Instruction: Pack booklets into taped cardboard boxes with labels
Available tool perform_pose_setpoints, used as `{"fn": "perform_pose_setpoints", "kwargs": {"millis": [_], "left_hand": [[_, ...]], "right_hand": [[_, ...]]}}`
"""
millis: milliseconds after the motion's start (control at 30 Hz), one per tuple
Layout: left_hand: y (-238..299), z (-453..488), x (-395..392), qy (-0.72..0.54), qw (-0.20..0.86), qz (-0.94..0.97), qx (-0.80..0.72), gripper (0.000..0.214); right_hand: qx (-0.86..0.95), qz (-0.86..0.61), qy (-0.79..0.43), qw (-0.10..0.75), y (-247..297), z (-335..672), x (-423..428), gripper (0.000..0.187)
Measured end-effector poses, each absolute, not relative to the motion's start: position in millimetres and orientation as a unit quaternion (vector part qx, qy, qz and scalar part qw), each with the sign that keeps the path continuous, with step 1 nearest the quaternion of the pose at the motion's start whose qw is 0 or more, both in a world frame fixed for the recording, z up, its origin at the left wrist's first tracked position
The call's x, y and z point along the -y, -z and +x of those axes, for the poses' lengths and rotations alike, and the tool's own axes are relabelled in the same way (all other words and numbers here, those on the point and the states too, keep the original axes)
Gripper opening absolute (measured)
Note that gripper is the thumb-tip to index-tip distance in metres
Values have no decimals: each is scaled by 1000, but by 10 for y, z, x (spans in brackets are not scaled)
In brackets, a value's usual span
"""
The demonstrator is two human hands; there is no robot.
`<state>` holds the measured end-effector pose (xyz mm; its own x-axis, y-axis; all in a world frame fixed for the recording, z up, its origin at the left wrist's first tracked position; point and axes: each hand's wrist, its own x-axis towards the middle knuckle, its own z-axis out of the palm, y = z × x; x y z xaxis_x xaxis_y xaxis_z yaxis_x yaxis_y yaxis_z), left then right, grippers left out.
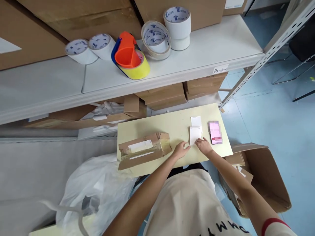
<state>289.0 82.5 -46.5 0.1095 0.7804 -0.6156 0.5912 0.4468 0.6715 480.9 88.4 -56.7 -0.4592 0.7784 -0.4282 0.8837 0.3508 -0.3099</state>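
Observation:
A small white card [195,135] lies on a pale yellow table, partly over another white card [196,121] just behind it. My left hand [181,150] rests beside the front card's lower left corner, thumb and fingers apart, with nothing in it. At the lower right corner, the fingers of my right hand [204,146] are pressed together on the front card's edge. A phone [215,132] with a pink, blurred-out screen lies to the right of the cards. Left of my hands is an opened, flattened-looking cardboard box [145,150] with tape and a white label.
Above the table [137,126] runs a grey shelf [209,49] with several tape rolls [177,29] and an orange tape dispenser [128,55]. An open carton [265,177] stands on the floor at right. A translucent plastic bag [98,186] bulges at lower left.

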Motion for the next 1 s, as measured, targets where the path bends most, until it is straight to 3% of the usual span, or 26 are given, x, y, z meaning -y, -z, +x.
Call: {"fn": "perform_pose_setpoints", "kwargs": {"millis": [267, 467, 600, 700, 767, 867, 1000], "left_hand": [[566, 2960, -1188, -179, 565, 428, -683, 50], [500, 3162, -1292, -263, 621, 368, -640, 44], [444, 3219, -1253, -308, 631, 349, -620, 37], [411, 3219, -1226, -319, 634, 351, -610, 38], [390, 3220, -1221, -318, 640, 360, -600, 41], [352, 3215, -1230, -313, 647, 380, -582, 47], [291, 3154, -1263, -307, 637, 415, -573, 53]], "right_hand": [[-823, 502, 256, 74, 439, 4902, -903, 32], [-881, 433, 152, -113, 452, 4947, -752, 27], [-831, 474, 168, -239, 428, 4883, -676, 13], [-689, 597, 232, -341, 392, 4834, -713, 52], [-573, 667, 281, -384, 372, 4818, -793, 61], [-489, 696, 340, -400, 330, 4825, -944, 45], [-529, 683, 318, -390, 238, 4857, -1082, 28]]}}
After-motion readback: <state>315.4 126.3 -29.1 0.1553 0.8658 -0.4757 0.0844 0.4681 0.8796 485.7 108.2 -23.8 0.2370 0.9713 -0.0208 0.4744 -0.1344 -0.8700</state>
